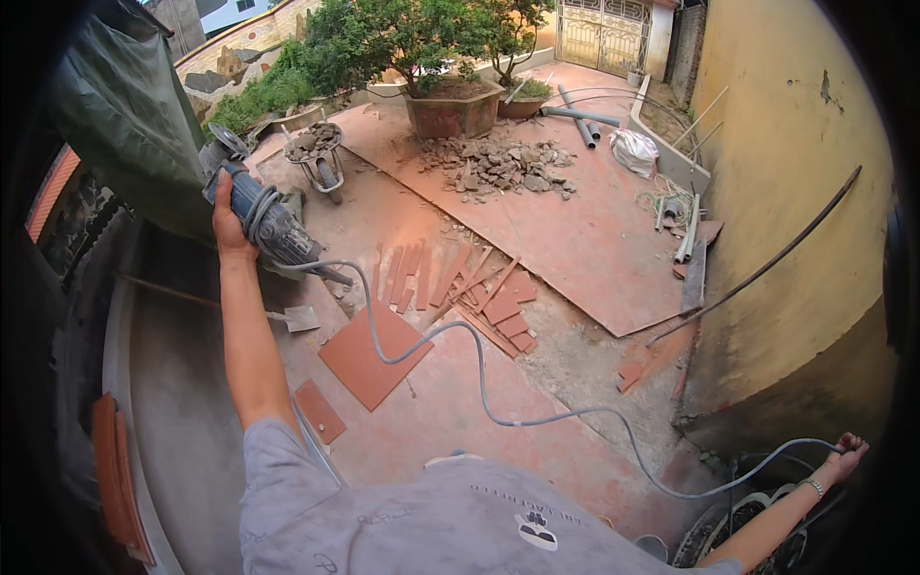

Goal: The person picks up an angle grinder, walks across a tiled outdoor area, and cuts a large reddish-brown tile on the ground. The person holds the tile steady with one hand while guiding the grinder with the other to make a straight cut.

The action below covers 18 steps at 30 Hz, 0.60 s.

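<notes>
Right hand (843,456), four o'clock, is clenched around the grey cord (517,423). A square red tile (372,356) lies flat at eight o'clock. Left hand (231,226) grasps the angle grinder (280,226) at ten o'clock. Rubble heap (503,167) lies beyond, one o'clock.

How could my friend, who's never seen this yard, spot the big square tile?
From the big planter, look down past the rubble heap to the thin reddish strips. Just below and left of these, with the grey cord crossing in front, lies the tile. It's the one large square; its neighbours are narrow or smaller pieces.
</notes>
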Motion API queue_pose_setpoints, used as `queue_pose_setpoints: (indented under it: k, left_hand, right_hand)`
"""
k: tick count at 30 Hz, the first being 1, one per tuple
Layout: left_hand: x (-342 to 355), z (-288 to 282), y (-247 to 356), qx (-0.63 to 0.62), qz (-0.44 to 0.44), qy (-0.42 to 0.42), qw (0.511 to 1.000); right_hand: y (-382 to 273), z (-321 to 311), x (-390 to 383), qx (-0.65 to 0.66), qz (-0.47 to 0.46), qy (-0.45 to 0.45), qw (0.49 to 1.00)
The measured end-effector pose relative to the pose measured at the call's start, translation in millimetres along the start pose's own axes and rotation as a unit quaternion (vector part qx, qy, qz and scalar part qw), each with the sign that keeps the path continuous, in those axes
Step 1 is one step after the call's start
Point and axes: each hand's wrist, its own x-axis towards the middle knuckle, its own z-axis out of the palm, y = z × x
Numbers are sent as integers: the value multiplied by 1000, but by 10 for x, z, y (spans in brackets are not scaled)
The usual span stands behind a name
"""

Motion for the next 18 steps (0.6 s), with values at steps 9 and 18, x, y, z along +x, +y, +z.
queue_pose_setpoints:
  k: [9,18]
  left_hand:
    - [-866,1167,408,-176,46,-260,948]
    - [-1353,1885,567,-407,-22,-376,832]
  right_hand:
    - [2497,3587,-3589,391,391,-316,771]
    - [3017,5311,-6052,264,577,-481,605]
